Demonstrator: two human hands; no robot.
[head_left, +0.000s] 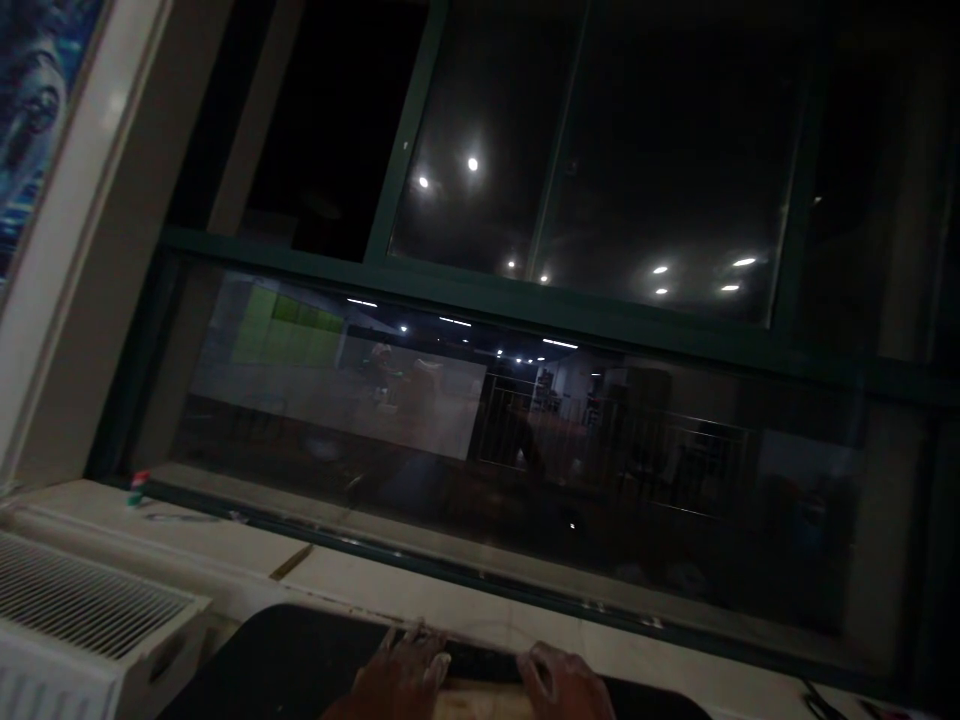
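Left hand (405, 675): we rest it flat, unclenched, on the pale board (480, 700).
Right hand (562, 685): we lay it spread beside, gripping nothing.
Table (285, 660): dark, under the window (525, 300).

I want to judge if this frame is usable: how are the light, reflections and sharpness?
Head view: dim overall; the dark window mirrors ceiling lamps and a lit room; left hand and right hand sit cropped and soft at the bottom edge; the frame is tilted.

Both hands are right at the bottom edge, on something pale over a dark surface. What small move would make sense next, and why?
Probably tilt the head down. The left hand and right hand rest on a pale board on the dark mat, cut off by the frame edge, while the dark window fills the view.
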